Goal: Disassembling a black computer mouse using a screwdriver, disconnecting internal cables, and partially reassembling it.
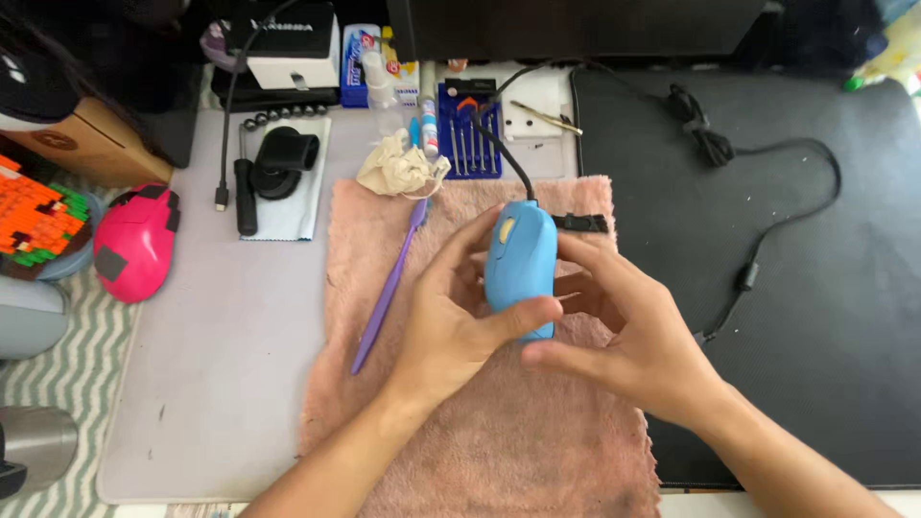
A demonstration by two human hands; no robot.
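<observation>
A blue wired computer mouse point(521, 259) is held upright over a pink fluffy towel point(480, 432). My left hand point(451, 321) grips its left side, thumb across the lower end. My right hand point(624, 326) grips the right side with fingers curled behind it. The mouse's black cable point(758, 254) runs off its top, and a black cable loops across the dark desk mat point(815, 384). A purple toothbrush point(389, 288) lies on the towel just left of my left hand.
A pink mouse point(136, 240) sits at the left. Behind the towel lie a crumpled cloth point(398, 168), a blue screwdriver set point(470, 139), a black strap on a white cloth point(283, 163) and small boxes. A metal cup point(34, 441) stands at lower left.
</observation>
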